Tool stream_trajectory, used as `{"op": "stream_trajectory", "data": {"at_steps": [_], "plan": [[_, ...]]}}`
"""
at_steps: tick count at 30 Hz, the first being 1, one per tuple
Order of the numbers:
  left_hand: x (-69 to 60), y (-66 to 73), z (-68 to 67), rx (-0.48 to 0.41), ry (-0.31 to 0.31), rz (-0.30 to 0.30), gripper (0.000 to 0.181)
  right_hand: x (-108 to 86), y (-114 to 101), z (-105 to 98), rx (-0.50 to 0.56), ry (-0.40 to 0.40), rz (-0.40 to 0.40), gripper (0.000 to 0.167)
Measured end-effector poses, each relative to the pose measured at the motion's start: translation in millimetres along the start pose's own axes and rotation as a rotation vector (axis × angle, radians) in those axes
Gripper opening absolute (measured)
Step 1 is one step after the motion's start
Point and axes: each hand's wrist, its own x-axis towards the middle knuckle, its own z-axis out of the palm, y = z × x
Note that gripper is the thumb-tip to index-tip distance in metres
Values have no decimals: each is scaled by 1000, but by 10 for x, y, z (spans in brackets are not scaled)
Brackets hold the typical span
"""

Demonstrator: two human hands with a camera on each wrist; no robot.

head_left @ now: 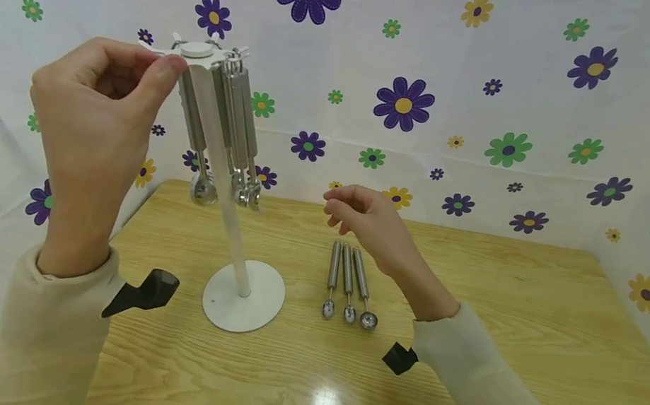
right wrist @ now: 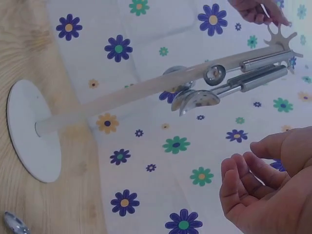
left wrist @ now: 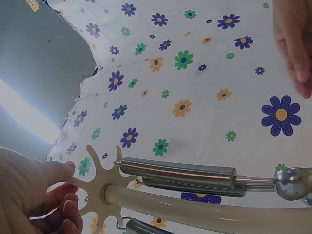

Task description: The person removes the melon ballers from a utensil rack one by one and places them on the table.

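Note:
My left hand (head_left: 103,101) pinches one arm of the white hook rack (left wrist: 100,187) at the top of a utensil stand, between thumb and fingers. Several steel-handled utensils (head_left: 242,117) with small bowl-shaped heads (right wrist: 200,100) hang from its hooks around the pale post (right wrist: 122,97). The post rises from a round white base (head_left: 243,303) on the table. Over the table, right of the stand, my right hand (head_left: 369,228) hovers with loosely bent fingers and holds nothing. Below it lie three small metal scoops (head_left: 350,282) side by side, their heads toward me.
A wooden table (head_left: 496,374) carries the stand and the loose scoops. Behind it and along the sides hangs a white cloth (head_left: 353,35) printed with purple, green and yellow flowers.

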Motion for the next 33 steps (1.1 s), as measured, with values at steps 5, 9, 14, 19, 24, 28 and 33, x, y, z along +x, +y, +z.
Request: {"op": "stream_trajectory", "data": {"at_steps": [5,9,14,19,24,28,33], "plan": [[19,-39,-8,28,9,1,20,56,-182,116,69,19,-88,22],[33,-72,-19,60,17,-7,23,105,-341,230,115,-10,-164,23],[44,-77,-13,56,22,-23,22,165,-544,362,138,-57,-224,26],[52,-64,4,63,22,-24,24,220,-669,444,177,-61,-288,28],[73,-68,17,86,30,-21,24,242,-761,497,211,-59,-343,32],[94,-88,19,72,32,-26,22,256,-825,529,217,-65,-360,34],[101,-95,20,35,27,-38,18,263,-864,569,244,-79,-364,35]]}}
